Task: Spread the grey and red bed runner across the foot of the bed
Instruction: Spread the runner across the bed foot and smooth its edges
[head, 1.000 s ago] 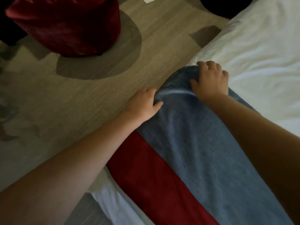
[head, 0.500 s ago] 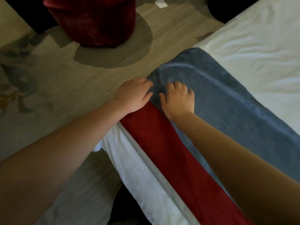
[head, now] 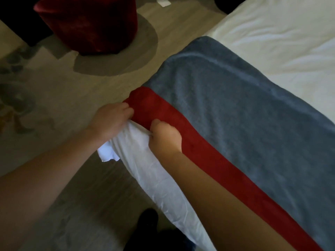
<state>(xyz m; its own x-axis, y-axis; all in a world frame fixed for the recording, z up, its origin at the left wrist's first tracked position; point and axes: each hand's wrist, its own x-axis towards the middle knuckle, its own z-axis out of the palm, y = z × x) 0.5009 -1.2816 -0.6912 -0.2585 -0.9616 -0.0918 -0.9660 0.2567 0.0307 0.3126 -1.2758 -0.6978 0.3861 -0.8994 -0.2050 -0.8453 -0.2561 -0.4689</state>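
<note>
Your left hand (head: 110, 122) is at the corner of the bed, with its fingers curled together round the end of the red band of the bed runner (head: 235, 109). A bunch of the white sheet (head: 154, 171) lies under its palm. Your right hand (head: 165, 137) is just beside it, on the edge of the mattress. Its fingers are curled in and they pinch a fold of the white sheet, right where the sheet meets the red band.

The bed runner lies flat across the foot of the bed. Its wide grey part is toward the middle of the bed, and its narrow red band runs along the edge nearest to you. Its end hangs a little over the corner of the bed. Beyond the grey part, the white bed cover (head: 282, 44) shows some soft wrinkles.

A small white slip of paper (head: 164, 1) lies on the floor at the top of the view; it is too small to tell if it carries any writing.

The floor is a beige carpet (head: 59, 98) with a large grey round patch and dim darker shapes at the left. A round dark red velvet pouf (head: 87, 24) stands on the grey patch, well apart from the bed. The room is dim. At the bottom of the view, a dark shoe (head: 146, 221) stands near the side of the bed.
</note>
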